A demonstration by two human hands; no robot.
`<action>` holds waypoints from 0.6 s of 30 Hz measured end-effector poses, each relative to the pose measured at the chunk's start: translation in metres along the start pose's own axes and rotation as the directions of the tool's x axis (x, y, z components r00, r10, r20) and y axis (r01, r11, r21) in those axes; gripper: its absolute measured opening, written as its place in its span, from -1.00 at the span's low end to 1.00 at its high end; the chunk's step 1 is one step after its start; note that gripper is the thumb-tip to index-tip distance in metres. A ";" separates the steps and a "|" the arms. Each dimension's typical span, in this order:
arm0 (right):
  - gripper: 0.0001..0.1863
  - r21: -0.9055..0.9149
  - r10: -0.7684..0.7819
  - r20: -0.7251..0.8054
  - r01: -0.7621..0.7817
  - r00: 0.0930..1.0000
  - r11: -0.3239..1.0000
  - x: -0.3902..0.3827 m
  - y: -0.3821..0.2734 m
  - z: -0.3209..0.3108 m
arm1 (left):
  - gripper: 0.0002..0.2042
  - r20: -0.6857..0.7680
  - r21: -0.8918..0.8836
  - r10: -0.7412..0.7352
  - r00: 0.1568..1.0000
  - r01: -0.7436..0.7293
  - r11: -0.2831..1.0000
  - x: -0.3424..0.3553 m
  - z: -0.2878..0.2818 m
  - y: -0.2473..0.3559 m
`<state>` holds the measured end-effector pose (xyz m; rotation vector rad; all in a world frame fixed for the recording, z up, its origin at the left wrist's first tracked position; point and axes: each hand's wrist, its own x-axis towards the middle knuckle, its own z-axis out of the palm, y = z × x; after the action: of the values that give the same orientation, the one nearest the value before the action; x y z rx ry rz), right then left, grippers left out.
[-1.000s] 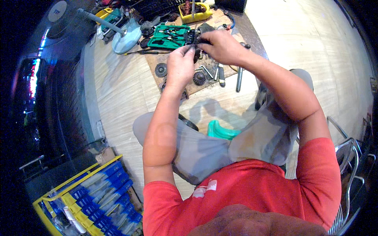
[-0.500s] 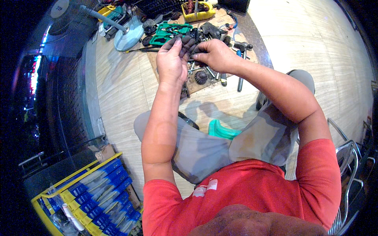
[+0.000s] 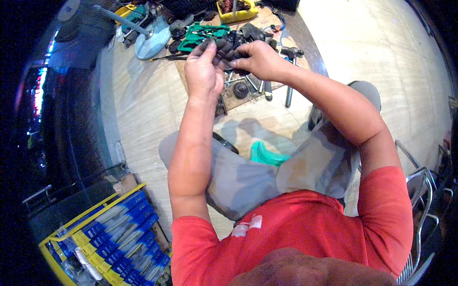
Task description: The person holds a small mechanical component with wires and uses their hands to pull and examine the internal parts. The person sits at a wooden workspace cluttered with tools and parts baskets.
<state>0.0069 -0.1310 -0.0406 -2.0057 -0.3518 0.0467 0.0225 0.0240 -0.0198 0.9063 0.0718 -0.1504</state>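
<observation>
My left hand [image 3: 204, 74] is palm up over the work board, its blackened fingers curled. Close against those fingertips, the thumb and fingers of my right hand [image 3: 260, 61] are pinched together. Whatever lies between the two hands is small and dark, and I cannot make out its kind. Below them on the board [image 3: 231, 103] rests a dark, round, toothed gear [image 3: 240, 89]. Several metal pieces are scattered beside it, near a black handle [image 3: 268, 91]. A hammer [image 3: 289, 95] lies to the right of my right hand.
Behind my hands sit an open green tool case [image 3: 191, 45] and a yellow bin [image 3: 244, 16]. A fan's round base [image 3: 151, 45] stands at the far left. Between my legs is a green plastic piece [image 3: 267, 155]. A yellow-framed rack [image 3: 114, 204] and metal chair [image 3: 420, 183] flank me.
The whole view has shifted slightly, so the board and both hands appear a little higher and further left. My hands stay together in nearly the same pose.
</observation>
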 end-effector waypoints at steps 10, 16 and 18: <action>-0.75 -0.049 -0.088 0.069 0.092 0.994 0.995 0.001 0.007 -0.005 | -0.89 0.085 0.007 -0.054 0.995 0.054 0.999 0.001 -0.004 0.003; -0.73 -0.151 -0.134 0.177 0.162 0.975 0.975 0.004 -0.006 -0.019 | -0.87 0.153 0.013 -0.097 0.983 0.096 0.995 0.003 -0.007 0.009; -0.76 -0.190 -0.148 0.226 0.193 0.963 0.963 0.005 -0.007 -0.024 | -0.86 0.190 0.055 -0.149 0.970 0.142 0.988 0.003 -0.008 0.012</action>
<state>0.0146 -0.1476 -0.0235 -2.1773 -0.6906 0.1178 0.0277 0.0374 -0.0158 0.9229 -0.0460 -0.3772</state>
